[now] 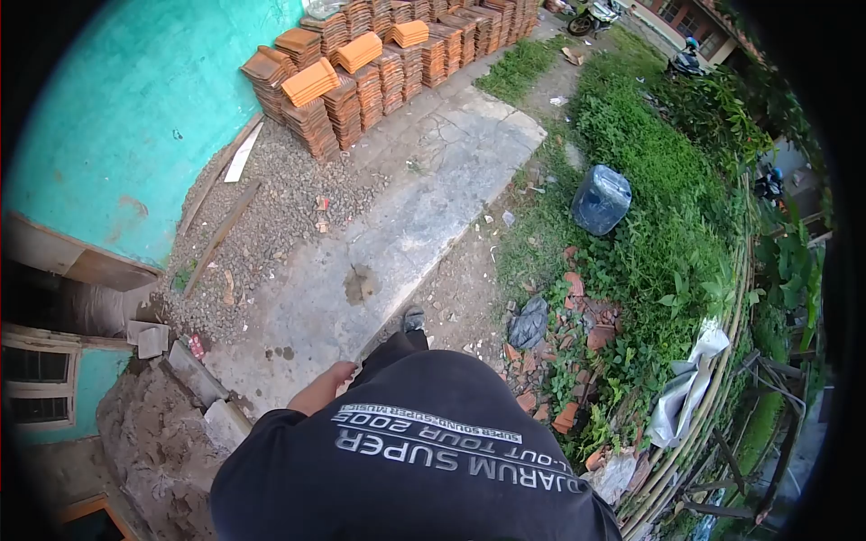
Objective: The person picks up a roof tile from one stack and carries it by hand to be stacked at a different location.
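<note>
The left hand hung by the trouser leg at lower centre, its fingers hidden, so I couldn't tell their spread; the right hand was out of sight. Nearest, at lower left, grey concrete blocks lay against a dirt mound. They looked heavy, stiff and rough-edged, best gripped under the long sides.

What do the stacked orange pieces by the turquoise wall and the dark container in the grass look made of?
The stacked tiles: likely fired clay, matte orange-brown, with curved roof-tile profiles. The container: probably plastic, dark blue-grey, slightly glossy, with moulded jerrycan-like corners.
</note>
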### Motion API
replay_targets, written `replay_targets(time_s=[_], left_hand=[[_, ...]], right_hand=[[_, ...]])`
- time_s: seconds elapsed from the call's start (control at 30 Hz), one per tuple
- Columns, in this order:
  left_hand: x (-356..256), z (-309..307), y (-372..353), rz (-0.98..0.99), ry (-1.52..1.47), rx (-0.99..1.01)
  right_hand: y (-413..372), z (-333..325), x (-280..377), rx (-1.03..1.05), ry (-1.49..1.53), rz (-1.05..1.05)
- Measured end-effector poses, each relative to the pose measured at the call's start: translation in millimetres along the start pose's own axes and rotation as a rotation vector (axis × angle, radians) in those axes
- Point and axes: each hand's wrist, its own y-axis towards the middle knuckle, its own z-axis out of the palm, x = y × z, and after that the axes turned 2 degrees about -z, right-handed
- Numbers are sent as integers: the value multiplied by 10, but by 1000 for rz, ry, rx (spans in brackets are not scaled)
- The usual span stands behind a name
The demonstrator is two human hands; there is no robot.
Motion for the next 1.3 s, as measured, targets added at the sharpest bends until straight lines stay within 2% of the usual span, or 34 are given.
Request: replay_targets(time_s=[0.03,0.13,0.2,0.27,0.43,0.5,0.57,0.63,0.7,0.73,0.8,0.87,0.93,1.0,1.07,1.1,1.2,1.23,1.3], left_hand=[[-293,-178,104,11,-107,-53],[-1020,-618,470,83,-178,-270],[-1208,-939,950,170,-97,-277],[-1616,-1203,927,202,-75,-250],[-2161,-1535,1022,190,-14,-238],[-2125,-1552,1071,161,-34,-228],[-1954,-1491,1305,205,41,-246],[-1975,-1411,1154,130,77,-182],[-1869,-1362,1165,-42,153,-21],[-1617,-1333,1307,106,321,52],[-1198,-1367,1591,245,484,116],[-1100,-1370,1679,545,959,240],[-1210,-1431,1676,449,911,247],[-1414,-1488,1696,360,862,256],[-1774,-1565,1757,215,826,178],[-2005,-1570,1771,217,815,175],[-2664,-1586,1939,160,444,9],[-2883,-1596,2094,250,488,-37],[-3474,-1606,2373,310,634,-140]], right_hand=[[58,8,91,-4,8,6],[236,46,380,-18,23,7],[332,84,557,-33,22,-11],[465,129,746,-46,15,-63],[700,289,1468,-118,9,-176],[654,357,1752,-126,90,-7],[1148,342,1217,-83,42,-49],[2193,410,87,-55,-85,-161],[1916,267,545,-31,-31,-72],[1824,217,797,-21,-4,-30],[1798,106,1181,-3,25,16],[1906,-64,1488,14,32,43],[2104,-245,1754,29,31,53],[2348,-452,2036,44,23,52],[2631,-700,2312,52,12,45],[2775,-844,2451,56,5,33],[3173,-1257,2910,61,-20,-6],[3310,-1397,3081,59,-28,-26],[3560,-1644,3440,57,-119,-135]])
